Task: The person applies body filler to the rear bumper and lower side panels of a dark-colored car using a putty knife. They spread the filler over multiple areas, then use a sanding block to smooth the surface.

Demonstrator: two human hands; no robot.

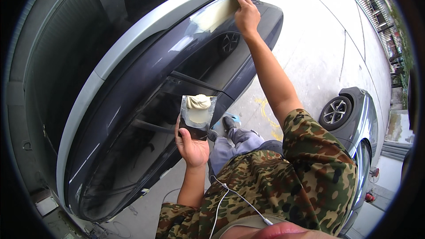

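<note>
My left hand [193,148] grips a small dark flat board [196,131] by its lower part, thumb across the face. On the board's upper end lies a thick lump of cream-coloured putty [198,102], with a thinner smear below it. My right arm is stretched far forward. The fingers of my right hand [247,15] are pressed together at the car's roof edge; what they hold is mostly hidden. Just left of them, a smooth pale patch of filler [217,14] covers part of the dark car's roof side [164,55].
A silver roof rail [119,46] runs along the car, with dark side windows [150,141] below. Another grey car [361,110] stands at the right on pale concrete [305,31]. A metal fence [372,9] lines the far right. A white cord [226,186] hangs over my shirt.
</note>
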